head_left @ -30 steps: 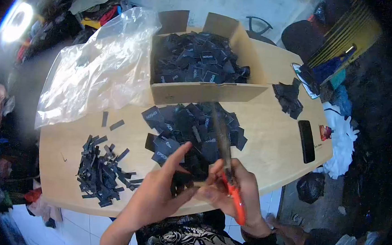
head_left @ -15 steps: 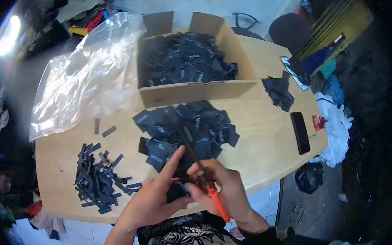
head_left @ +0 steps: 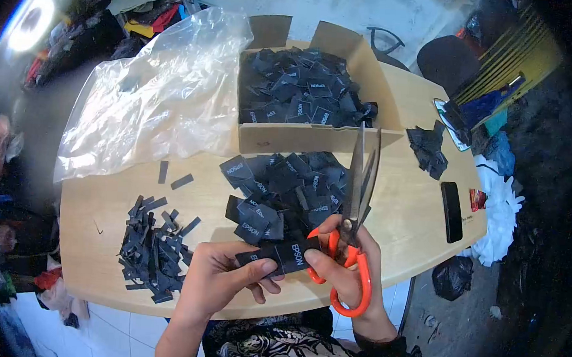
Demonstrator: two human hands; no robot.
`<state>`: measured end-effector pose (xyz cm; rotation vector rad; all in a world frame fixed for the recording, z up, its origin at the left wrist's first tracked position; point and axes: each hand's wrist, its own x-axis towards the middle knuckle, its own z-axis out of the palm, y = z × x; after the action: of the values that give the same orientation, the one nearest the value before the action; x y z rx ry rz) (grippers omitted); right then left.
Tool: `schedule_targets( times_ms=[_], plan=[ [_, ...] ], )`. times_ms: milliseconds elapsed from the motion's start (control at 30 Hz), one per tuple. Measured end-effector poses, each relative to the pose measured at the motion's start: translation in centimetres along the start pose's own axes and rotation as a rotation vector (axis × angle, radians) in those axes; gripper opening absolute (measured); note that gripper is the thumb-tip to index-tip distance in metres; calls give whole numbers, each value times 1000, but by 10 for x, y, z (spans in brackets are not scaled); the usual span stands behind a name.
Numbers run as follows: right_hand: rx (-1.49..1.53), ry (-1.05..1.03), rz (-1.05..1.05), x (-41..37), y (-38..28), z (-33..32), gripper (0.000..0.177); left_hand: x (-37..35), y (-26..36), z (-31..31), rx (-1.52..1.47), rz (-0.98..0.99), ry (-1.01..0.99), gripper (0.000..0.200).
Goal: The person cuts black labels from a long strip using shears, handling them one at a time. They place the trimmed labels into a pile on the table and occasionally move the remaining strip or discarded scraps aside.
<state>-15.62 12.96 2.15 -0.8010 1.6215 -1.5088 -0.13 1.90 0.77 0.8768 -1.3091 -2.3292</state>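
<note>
Between my two hands a black label strip (head_left: pixel 280 257) printed with white EPSON lettering is stretched out. My left hand (head_left: pixel 218 276) pinches its left end between thumb and fingers. The thumb of my right hand (head_left: pixel 349 274) presses on its right end. That same hand also holds orange-handled scissors (head_left: pixel 351 212), blades pointing up and slightly parted, away from the strip. Just beyond my hands lies a loose pile of black EPSON labels (head_left: pixel 285 185). To the left of my left hand is a heap of narrow black offcuts (head_left: pixel 154 252).
An open cardboard box (head_left: pixel 282 139) full of black labels stands behind the pile. A clear plastic bag (head_left: pixel 152 115) spreads to its left. On the right are black scraps (head_left: pixel 426 150), a phone (head_left: pixel 451 211) and a small red packet (head_left: pixel 477 200) near the table edge.
The scissors have swung from pointing up and left over the pile to pointing up at the right. The label strip, mostly hidden before, now shows between my hands. The whole view has shifted slightly.
</note>
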Motion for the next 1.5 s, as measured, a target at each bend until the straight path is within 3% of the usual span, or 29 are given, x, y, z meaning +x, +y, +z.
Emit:
schedule_targets(
  times_ms=[300,333,400,500,533,567,633,667,767,1500],
  plan=[
    [-48,-31,54,-12,-12,1,29,-2,6,-5,-15,103,71,12],
    [-116,-34,72,-20,-10,-3,39,-3,9,-4,-29,155,82,11],
    [-211,-50,217,-31,-23,-1,81,-5,13,-5,-52,228,108,9],
    [-273,-137,189,-50,-21,-10,81,-7,19,-4,-87,310,151,9],
    [-276,-279,230,-49,-25,-19,57,-8,21,-5,-80,329,155,9],
    [-282,-284,228,-51,-26,-17,57,-9,21,-4,-84,334,159,9],
    [-195,-152,641,-55,-35,-6,77,-11,21,-3,-60,409,166,10],
    [-336,-283,292,-62,-14,-13,71,-12,21,-3,-65,410,166,10],
    [-369,-424,314,-57,-15,-14,57,-14,20,-4,-3,405,112,12],
    [-460,-575,180,-29,-34,1,52,-25,24,-3,94,443,168,14]
  ],
)
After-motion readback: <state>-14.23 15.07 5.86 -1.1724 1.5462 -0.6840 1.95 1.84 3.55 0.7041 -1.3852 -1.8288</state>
